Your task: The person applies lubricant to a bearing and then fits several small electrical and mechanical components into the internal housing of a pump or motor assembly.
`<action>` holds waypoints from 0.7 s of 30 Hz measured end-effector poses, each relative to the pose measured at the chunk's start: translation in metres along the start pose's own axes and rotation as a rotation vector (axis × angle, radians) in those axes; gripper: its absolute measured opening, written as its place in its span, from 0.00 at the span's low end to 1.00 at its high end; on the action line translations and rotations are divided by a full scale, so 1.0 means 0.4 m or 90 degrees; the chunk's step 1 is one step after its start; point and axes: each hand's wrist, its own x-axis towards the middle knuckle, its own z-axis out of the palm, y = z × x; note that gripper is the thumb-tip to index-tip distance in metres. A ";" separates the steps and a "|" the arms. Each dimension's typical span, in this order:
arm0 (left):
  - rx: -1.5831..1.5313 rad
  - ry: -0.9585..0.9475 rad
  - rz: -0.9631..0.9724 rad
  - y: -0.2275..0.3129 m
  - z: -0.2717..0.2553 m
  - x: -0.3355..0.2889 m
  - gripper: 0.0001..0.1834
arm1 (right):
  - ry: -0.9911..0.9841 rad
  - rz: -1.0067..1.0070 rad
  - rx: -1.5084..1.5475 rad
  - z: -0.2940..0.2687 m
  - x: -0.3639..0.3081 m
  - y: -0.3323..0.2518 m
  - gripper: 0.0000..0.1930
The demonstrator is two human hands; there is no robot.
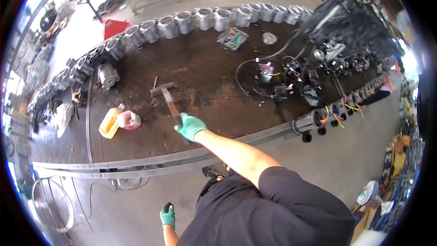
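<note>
My right hand [190,127], in a green glove, is closed around the wooden handle of a hammer [171,105]. The hammer's metal head points away from me, over the dark worn tabletop [209,105]. A thin rod lies just beyond the head. Left of the hammer, a yellow plastic bottle [109,123] lies against a pinkish container [129,120]. My left hand [168,216], also green-gloved with dark fingertips, hangs below the bench's front edge. Its fingertips show slightly apart, and I see nothing in them.
Grey metal motor housings [183,22] line the bench's far edge. A parts tray [233,38] and round disc [269,38] lie near them. Wired parts [265,73] and black cables [346,27] crowd the right. Cylinders with coloured wires [309,121] sit at the front right edge.
</note>
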 end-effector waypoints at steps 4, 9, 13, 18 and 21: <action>0.024 -0.051 -0.003 0.011 0.021 0.080 0.18 | -0.063 -0.103 0.025 -0.008 -0.135 0.044 0.31; 0.062 -0.115 -0.007 0.011 0.071 0.121 0.18 | 0.032 -0.009 0.062 -0.176 -0.364 0.289 0.26; 0.049 -0.113 0.019 0.021 0.123 0.107 0.21 | 0.172 0.092 0.008 -0.295 -0.538 0.506 0.21; 0.014 -0.122 0.071 0.070 0.243 0.045 0.17 | 0.266 0.096 0.134 -0.416 -0.653 0.650 0.18; 0.053 -0.126 0.170 0.200 0.378 0.006 0.16 | 0.302 0.024 0.239 -0.518 -0.680 0.678 0.15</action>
